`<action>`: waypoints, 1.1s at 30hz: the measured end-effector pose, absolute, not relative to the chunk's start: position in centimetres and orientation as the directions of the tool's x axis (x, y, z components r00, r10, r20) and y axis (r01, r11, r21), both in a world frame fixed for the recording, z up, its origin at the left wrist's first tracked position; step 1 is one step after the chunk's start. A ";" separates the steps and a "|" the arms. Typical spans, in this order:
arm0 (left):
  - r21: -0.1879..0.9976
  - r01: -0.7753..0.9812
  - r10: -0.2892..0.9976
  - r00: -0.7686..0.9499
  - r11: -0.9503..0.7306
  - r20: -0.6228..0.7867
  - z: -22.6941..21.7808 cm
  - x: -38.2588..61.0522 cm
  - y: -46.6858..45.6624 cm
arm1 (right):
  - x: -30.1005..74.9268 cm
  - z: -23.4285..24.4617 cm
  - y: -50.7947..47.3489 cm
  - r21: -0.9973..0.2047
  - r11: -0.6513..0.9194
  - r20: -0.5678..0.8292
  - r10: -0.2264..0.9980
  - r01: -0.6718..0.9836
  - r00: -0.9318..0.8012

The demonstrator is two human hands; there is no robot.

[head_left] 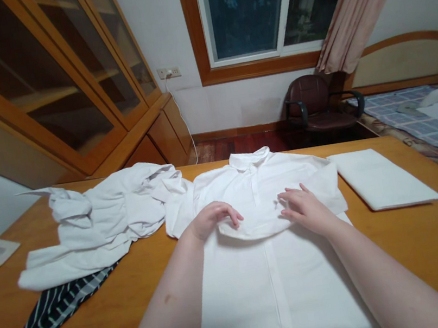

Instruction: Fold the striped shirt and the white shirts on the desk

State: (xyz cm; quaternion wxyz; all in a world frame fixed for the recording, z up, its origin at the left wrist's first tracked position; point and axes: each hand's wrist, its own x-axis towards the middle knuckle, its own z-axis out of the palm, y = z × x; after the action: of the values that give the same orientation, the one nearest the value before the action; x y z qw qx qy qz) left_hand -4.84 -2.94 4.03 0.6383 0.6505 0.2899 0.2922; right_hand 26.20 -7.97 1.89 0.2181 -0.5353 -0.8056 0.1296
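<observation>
A white collared shirt [237, 287] lies spread on the table, its button placket running down the middle and its collar at the far side. Across the chest is a loose fold of its white cloth. My left hand [216, 217] is over the left part of this fold, fingers loosely bent and seemingly not gripping. On the right side of the fold, my right hand [303, 207] has its fingers spread apart, close to or touching the cloth. The shirt's lower end reaches the near table edge.
Crumpled white garments [106, 211] lie on the left of the wooden table [412, 245], over a black striped cloth [59, 308]. A folded white cloth [385, 177] is at right. Beyond stand a glass-door cabinet [134, 122], a chair [315, 103] and a bed [421, 117].
</observation>
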 end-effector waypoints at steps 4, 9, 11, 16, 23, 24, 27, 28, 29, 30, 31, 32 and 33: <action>0.869 0.467 0.840 0.528 -0.166 -0.123 3.6 -4.0 -3.4 | 26.1 1.3 -7.8 -0.439 0.330 0.086 0.941 0.835 -0.327; 0.567 0.745 0.871 0.483 -0.351 -0.096 2.6 -2.4 -3.7 | 26.0 0.9 -7.7 -0.413 0.326 0.091 0.944 0.850 -0.317; 0.520 0.776 0.860 0.490 -0.357 -0.141 2.6 -2.1 -3.8 | 25.9 0.9 -7.8 -0.403 0.334 0.100 0.942 0.852 -0.321; 0.509 0.769 0.860 0.500 -0.387 -0.102 3.3 -2.4 -3.6 | 25.9 0.7 -7.7 -0.362 0.293 0.145 0.956 0.885 -0.257; 0.376 0.908 0.978 0.208 -0.182 -0.027 3.4 -4.3 -2.4 | 27.0 0.5 -6.9 -0.309 0.015 0.254 0.965 0.951 0.067; 0.347 0.926 0.985 0.172 -0.151 -0.030 3.2 -4.6 -2.2 | 27.3 0.6 -6.8 -0.299 -0.033 0.258 0.959 0.954 0.114; 0.263 0.963 0.994 0.085 -0.065 -0.065 2.7 -5.2 -1.6 | 28.7 1.1 -6.5 -0.281 -0.161 0.251 0.939 0.946 0.234; 0.237 0.971 0.995 0.062 -0.041 -0.081 2.5 -5.3 -1.5 | 29.3 1.2 -6.4 -0.289 -0.199 0.247 0.930 0.936 0.274; 0.211 0.977 0.994 0.040 -0.019 -0.098 2.3 -5.4 -1.3 | 30.0 1.3 -6.2 -0.307 -0.238 0.239 0.918 0.921 0.317; 0.188 0.982 0.993 0.024 -0.002 -0.112 2.2 -5.5 -1.2 | 30.8 1.3 -6.1 -0.335 -0.281 0.228 0.902 0.900 0.366; 0.167 0.986 0.992 0.012 0.009 -0.122 2.1 -5.5 -1.2 | 31.6 1.3 -5.9 -0.370 -0.324 0.212 0.883 0.871 0.418; 0.149 0.989 0.992 0.006 0.013 -0.124 2.0 -5.5 -1.2 | 32.4 1.2 -5.7 -0.411 -0.363 0.191 0.863 0.836 0.468; 0.132 0.991 0.993 0.002 0.014 -0.121 1.9 -5.5 -1.2 | 33.1 1.0 -5.5 -0.458 -0.395 0.166 0.842 0.796 0.513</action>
State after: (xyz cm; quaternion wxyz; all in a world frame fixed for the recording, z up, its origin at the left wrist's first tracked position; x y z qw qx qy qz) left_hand -5.51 -1.19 1.94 0.0898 0.7022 0.7063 0.0041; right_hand 33.13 -5.55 1.04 0.2476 -0.8339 -0.4911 0.0461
